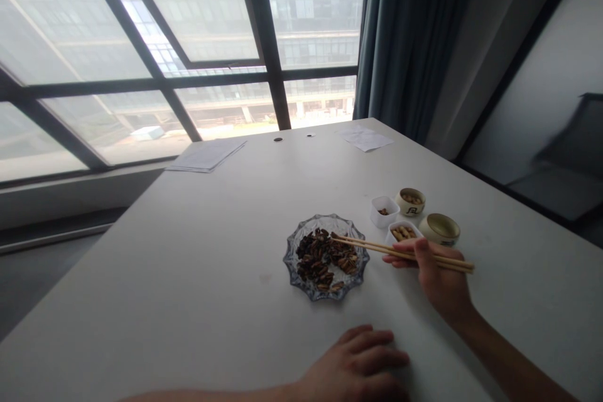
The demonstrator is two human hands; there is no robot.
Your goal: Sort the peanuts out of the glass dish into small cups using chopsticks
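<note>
Wood makes the two long chopsticks (pixel 372 244), and the right hand (pixel 440 279) grips them, thumb on top and fingers curled round. It holds them toward the back, perhaps so that the thin tips can reach far while the fingers stay out of the food. The tips are close together over the glass bowl (pixel 296 279), right at the dark dried bits (pixel 318 257). I cannot tell if a bit is pinched between them.

The bowl sits on the white table (pixel 188 282), in front of both hands. It is wide and low, which likely makes each bit easy to see and get at. Some lighter brown bits (pixel 348 262) lie on its right side, and the clear floor shows near the middle.

The left hand (pixel 360 361) lies palm down on the table near the bowl, its fingers loose and a little apart. I see nothing in it. It may be there just to lean on.

Just past the right hand, four little pots stand close together, maybe so the chopsticks have only a short way to go. The back white tub (pixel 380 220) has a few dark bits. The front white tub (pixel 392 239), partly hidden by the hand, has tan bits. One cup (pixel 411 207) holds brown bits; the other cup (pixel 440 235) looks empty.
</note>
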